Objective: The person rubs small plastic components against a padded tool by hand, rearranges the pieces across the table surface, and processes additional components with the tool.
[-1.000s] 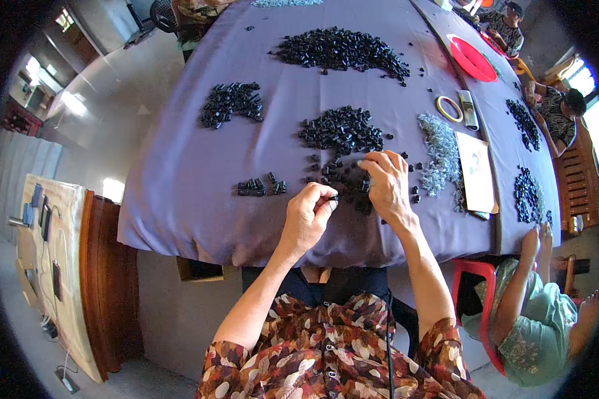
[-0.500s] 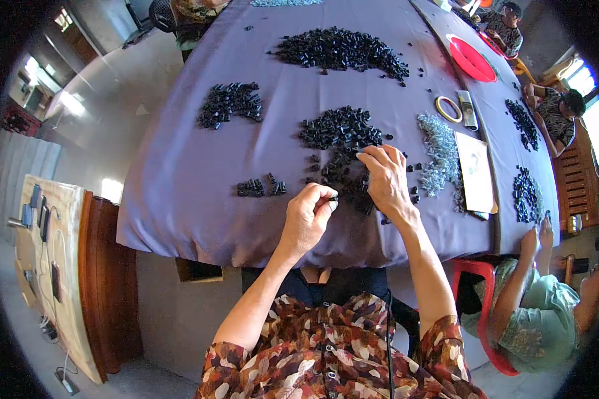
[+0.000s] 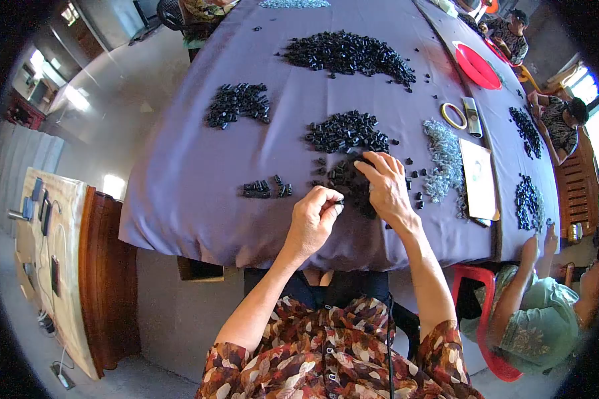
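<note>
A small, dark black piece [image 3: 339,202], partly hidden by fingertips, is pinched between thumb and forefinger of the left hand [image 3: 313,218], on the near side of the middle pile [image 3: 346,131]. The right hand [image 3: 389,189] curves over loose bits [image 3: 340,174] just nearer than that pile, covering some; whether it grips one I cannot tell. Beyond the pile lies a bigger heap [image 3: 349,54], and right of it pale bits [image 3: 441,159], a ring [image 3: 444,114] and a card [image 3: 479,179].

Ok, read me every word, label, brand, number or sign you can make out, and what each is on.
No text is readable.
Pale sheet on the right: faint marks, too blurred to read.
Slim grey object beyond it: too small to tell whether it's marked.
</note>
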The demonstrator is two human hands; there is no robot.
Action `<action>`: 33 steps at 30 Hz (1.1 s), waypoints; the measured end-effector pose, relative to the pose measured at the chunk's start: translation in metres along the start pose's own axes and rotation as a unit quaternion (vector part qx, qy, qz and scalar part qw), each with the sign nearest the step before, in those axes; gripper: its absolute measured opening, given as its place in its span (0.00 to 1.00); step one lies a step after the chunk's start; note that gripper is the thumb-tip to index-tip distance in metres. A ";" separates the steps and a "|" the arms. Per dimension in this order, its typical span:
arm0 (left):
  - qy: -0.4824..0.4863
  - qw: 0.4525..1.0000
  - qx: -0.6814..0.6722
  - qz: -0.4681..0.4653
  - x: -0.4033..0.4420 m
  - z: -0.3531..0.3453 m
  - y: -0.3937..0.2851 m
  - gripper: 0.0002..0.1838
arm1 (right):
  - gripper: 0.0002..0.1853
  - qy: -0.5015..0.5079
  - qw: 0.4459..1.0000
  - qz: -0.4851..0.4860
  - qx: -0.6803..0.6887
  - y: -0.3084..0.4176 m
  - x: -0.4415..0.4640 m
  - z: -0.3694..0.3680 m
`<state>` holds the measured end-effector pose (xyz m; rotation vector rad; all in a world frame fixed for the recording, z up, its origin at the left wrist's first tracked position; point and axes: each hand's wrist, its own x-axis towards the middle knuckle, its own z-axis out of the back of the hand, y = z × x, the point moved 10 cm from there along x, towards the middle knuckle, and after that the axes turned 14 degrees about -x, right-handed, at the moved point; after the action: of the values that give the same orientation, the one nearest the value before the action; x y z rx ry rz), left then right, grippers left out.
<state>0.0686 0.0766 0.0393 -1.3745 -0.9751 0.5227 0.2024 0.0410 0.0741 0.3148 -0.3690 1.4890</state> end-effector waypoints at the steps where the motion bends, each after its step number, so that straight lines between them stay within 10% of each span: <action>1: 0.000 1.000 0.000 -0.004 0.000 0.000 0.000 0.07 | 0.23 0.002 1.000 -0.003 -0.002 -0.001 -0.004 0.002; 33: 0.005 1.000 0.009 -0.001 0.000 0.000 0.000 0.08 | 0.19 -0.014 0.998 -0.041 0.039 -0.005 -0.012 0.013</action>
<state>0.0691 0.0766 0.0393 -1.3582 -0.9614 0.5216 0.2058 0.0247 0.0805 0.4085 -0.3166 1.4210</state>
